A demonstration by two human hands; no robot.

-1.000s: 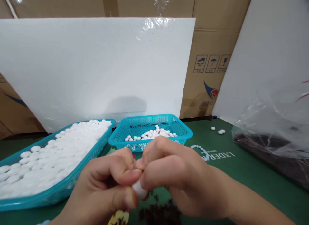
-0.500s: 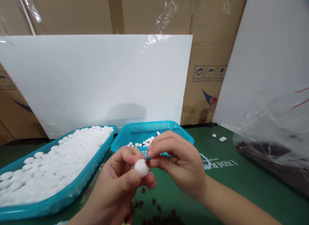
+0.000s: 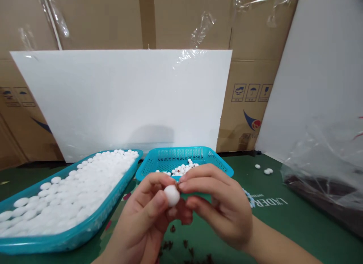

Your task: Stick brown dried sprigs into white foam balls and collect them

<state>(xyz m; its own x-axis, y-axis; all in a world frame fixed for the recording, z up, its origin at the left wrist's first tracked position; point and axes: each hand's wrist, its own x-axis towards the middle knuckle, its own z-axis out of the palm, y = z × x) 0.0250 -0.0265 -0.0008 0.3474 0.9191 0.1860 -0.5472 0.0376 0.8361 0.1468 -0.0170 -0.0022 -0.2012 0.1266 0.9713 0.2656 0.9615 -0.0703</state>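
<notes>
On a green tabletop (image 3: 283, 223), two turquoise plastic baskets: one long basket (image 3: 70, 236), heaped white; one short basket (image 3: 180, 153), lattice-walled. Two bare hands: left hand (image 3: 146, 216), curled, with one smooth, round white ball (image 3: 172, 196) pinched between thumb and fingers; right hand (image 3: 221, 207), half-open, thumb apart from fingers. Beyond, three loose balls (image 3: 257, 166); below, jagged dark scraps (image 3: 170, 244); between ball and right fingertips, one brown bit (image 3: 177, 186).

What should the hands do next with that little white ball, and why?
Perhaps the right hand should gently press the small brown piece against the white ball: its fingertips are right by that piece at the ball's edge, and the left hand holds the ball.
</notes>
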